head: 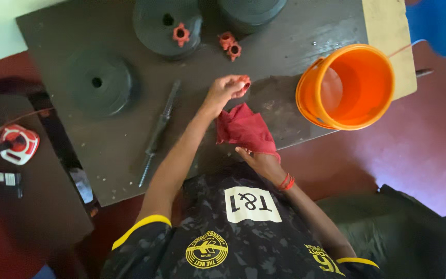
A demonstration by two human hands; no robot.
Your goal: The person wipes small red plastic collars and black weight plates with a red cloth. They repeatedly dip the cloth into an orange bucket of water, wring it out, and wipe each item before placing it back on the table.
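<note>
At the far left, a red and white round reel [18, 143] lies on a low dark surface beside the dark wooden counter [114, 150]. On the counter's left part rests a flat black round weight plate [99, 82] with a centre hole; a thin dark threaded metal bar [158, 132] lies slantwise just to its right. Further back sits a second black weight plate [167, 26] with a small red plastic collar nut [181, 33] on top of it, and two more red collar nuts [230, 45] lie together on the counter near a third black plate [251, 10] at the top edge.

Near the middle, the left hand [225, 92] is closed around a small red collar nut [243, 82], pinched at the fingertips above the counter. Just below it, the right hand [261, 160] grips a crumpled dark red cloth [243, 129], which rises towards the nut and seems to touch the left hand. A red band [286, 182] circles the right wrist.

To the right, an empty orange plastic bucket [352, 85] stands at the counter's edge.
</note>
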